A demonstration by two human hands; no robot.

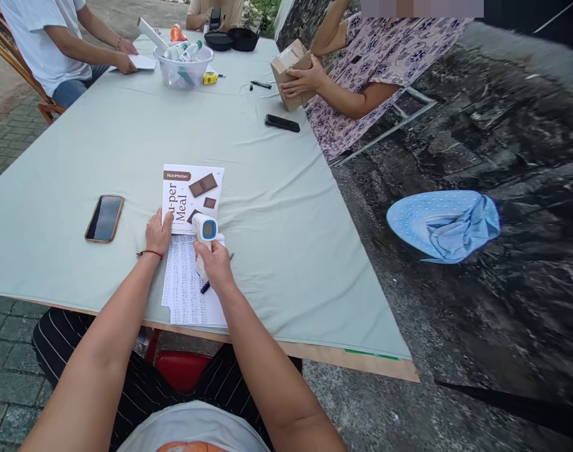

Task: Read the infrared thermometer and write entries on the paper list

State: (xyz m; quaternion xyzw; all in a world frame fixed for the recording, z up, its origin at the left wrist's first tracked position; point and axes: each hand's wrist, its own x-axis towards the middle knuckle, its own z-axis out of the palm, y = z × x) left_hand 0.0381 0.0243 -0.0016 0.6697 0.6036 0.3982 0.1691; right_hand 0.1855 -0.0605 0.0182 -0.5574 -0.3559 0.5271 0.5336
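My left grip [159, 235] pinches the pack [196, 193] by its side; my right grip [217, 263] wraps a thermometer [204, 226] above papers [186, 285] on the surface [286, 257]

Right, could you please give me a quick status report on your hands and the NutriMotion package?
Left hand at left edge of NutriMotion package. Right hand gripping white handheld device, partly blocking view of package. Pen lying on printed sheets.
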